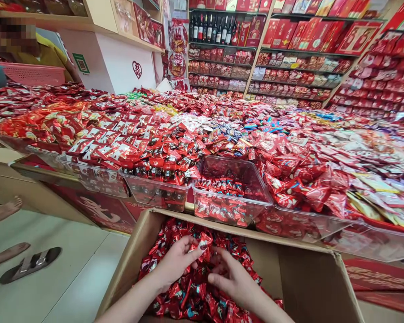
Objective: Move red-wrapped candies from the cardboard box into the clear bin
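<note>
Head view: both hands are down inside an open cardboard box point(309, 278) filled with red-wrapped candies point(188, 296). The left hand point(177, 262) has its fingers curled together around a small clump of these candies, one wrapper point(204, 244) poking up just past its fingertips. The right hand point(232, 278) lies just beside it, fingers loosely bent and a little apart, resting on the heap with nothing plainly clamped. The loose candies lie directly beneath and all around both sets of fingers, with no single long axis to speak of. Just beyond the fingertips, past the box's far rim, stands a clear plastic bin point(232, 197) that is only partly filled with the same wrappers; the left hand's clump is about as near to it as the right.
</note>
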Motion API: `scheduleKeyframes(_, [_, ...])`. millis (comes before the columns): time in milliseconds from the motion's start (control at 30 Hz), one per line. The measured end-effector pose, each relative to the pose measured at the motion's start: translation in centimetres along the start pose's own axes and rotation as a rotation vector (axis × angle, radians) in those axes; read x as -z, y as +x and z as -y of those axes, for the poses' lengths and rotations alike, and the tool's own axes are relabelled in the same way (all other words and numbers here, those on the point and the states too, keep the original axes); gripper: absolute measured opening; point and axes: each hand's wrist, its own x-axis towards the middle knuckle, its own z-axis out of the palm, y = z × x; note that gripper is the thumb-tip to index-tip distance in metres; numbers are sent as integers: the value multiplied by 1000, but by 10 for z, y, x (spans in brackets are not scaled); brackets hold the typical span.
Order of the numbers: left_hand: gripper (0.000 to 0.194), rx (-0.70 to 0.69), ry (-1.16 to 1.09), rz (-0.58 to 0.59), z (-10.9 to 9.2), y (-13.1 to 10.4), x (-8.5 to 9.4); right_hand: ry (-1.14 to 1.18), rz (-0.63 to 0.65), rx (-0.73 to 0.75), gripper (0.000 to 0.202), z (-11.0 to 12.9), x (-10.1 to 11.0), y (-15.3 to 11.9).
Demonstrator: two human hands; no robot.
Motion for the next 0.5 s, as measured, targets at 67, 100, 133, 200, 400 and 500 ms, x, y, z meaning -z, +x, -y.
scheduleKeyframes(67, [25,36,-21,52,-7,-3,-6,187,-56,-23,49,16,-1,5])
scheduleKeyframes(100, [25,44,-25,78,-10,-5,-9,232,-89,-29,44,23,-1,8])
scheduleKeyframes(133, [24,43,-28,102,-11,-6,-12,252,-122,-28,39,28,0,9])
scheduleKeyframes(200, [23,1,-28,111,-11,-7,-15,263,-175,-15,32,33,0,12])
scheduleKeyframes(400, [25,-42,-31,66,-3,-7,-13,422,-178,-34,29,14,-5,11])
scheduleKeyframes(500, [31,-7,-46,78,1,-4,-8,525,-46,0,36,11,-5,10])
